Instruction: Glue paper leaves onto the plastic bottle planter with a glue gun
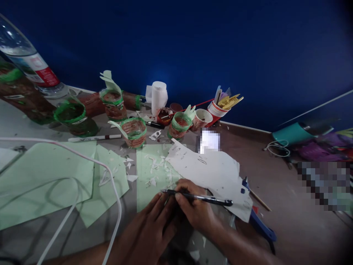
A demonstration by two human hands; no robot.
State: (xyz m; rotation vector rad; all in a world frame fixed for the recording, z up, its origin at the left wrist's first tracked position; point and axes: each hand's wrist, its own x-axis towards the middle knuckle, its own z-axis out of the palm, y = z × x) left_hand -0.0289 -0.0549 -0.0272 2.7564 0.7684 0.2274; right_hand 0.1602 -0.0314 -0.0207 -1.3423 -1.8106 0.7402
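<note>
The right hand is curled, pinching a pen between thumb and fingers; the left hand lies palm down, fingers stretched out and close together. The pen is slim and glossy, black at both ends with a clear, silvery barrel, and lies almost level, its tip toward nine o'clock at the left fingertips; whether it touches paper cannot be told. The hands cover the near end of a green sheet, flat, matte and pale, with a straight side edge and curled white scraps strewn over it toward eleven o'clock. At two o'clock a white paper with a wavy cut outline bears small leaf-shaped marks. At three o'clock lie a thin wooden stick and, slightly lower, a smooth blue tool. Toward nine o'clock, a white cable loops over a smaller green piece with angular corners and a broad green card. At ten o'clock are a slender marker and, farther out, a clear plastic bottle with a red and white label. From ten to twelve o'clock, clear round jars wear streaky brown coats and green rims, some with pale, finger-shaped flaps. A smooth white canister stands near twelve, and ribbed paper cups holding yellow plastic at one. The tabletop is dull brown-grey, the wall beyond deep blue.
</note>
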